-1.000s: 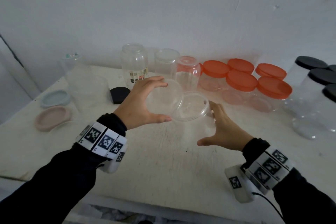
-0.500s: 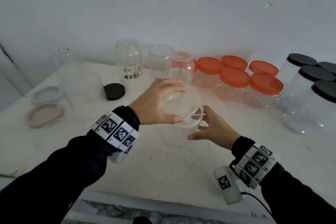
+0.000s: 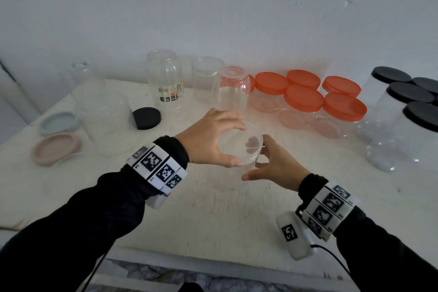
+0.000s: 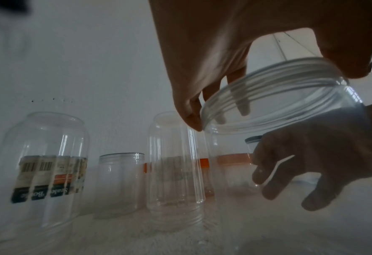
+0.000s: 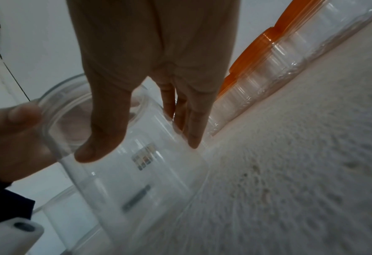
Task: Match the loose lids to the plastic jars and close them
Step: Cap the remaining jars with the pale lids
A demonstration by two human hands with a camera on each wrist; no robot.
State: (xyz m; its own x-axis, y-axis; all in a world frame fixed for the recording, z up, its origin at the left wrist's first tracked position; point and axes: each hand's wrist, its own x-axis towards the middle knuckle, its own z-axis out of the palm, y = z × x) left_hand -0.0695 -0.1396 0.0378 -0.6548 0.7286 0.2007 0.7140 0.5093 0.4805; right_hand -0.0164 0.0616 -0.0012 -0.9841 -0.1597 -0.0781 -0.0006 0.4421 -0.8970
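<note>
- While the left hand (image 3: 211,140) is pinching the clear lid (image 3: 239,143) by its rim from above, thumb on the near edge and fingers curled over the far edge, the lid is sitting on the mouth of the clear jar (image 3: 247,166) mid-table.
- Right hand (image 3: 276,166) is wrapping round the jar's wall from the right, thumb in front and fingers behind, steadying it.
- In the left wrist view the jar's neck threads (image 4: 274,89) are showing bare, so the lid is probably not screwed down yet.
- Risk: lid is looking slightly tilted on the mouth; turning it like that could be cross-threading or jamming it.
- Risk: jar is thin, empty and light; squeezing too hard could be deforming the mouth, gripping too loosely could be letting it spin with the lid.
- Risk: lid may be the wrong size; cannot tell fit from here.
- Jar and lid are both fully see-through, smooth and unlabelled; fingertips are showing through the lid.
- Behind them, open clear jars (image 3: 207,78) are standing near the wall, orange-lidded jars (image 3: 303,98) and black-lidded jars (image 3: 403,99) are looking closed, and a loose black lid (image 3: 146,118) is lying on the table (image 3: 213,216).
</note>
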